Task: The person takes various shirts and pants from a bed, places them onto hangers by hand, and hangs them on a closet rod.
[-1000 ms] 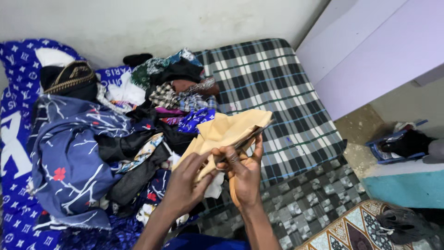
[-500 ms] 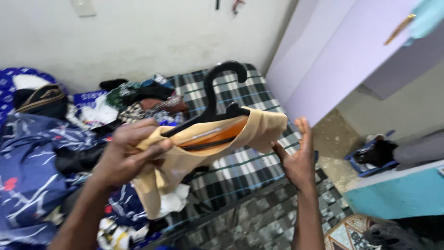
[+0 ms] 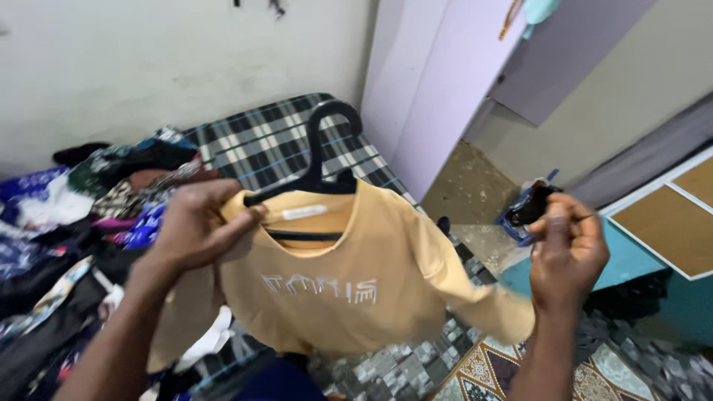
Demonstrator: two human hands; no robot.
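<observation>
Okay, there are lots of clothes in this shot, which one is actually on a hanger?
The tan sweatshirt with pale chest lettering, on the black hanger gripped by the left hand. The other clothes lie heaped on the bed.

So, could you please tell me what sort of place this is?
Most likely a bedroom at home: a checked mattress heaped with loose clothes, a lilac wardrobe beside it, and a tan sweatshirt on a black hanger held by the left hand.

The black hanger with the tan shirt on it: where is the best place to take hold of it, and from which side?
Probably the black hanger by its hook neck, from above: the hook stands free above the tan shirt, which covers both arms. The left hand grips one shoulder; the right hand is apart.
</observation>
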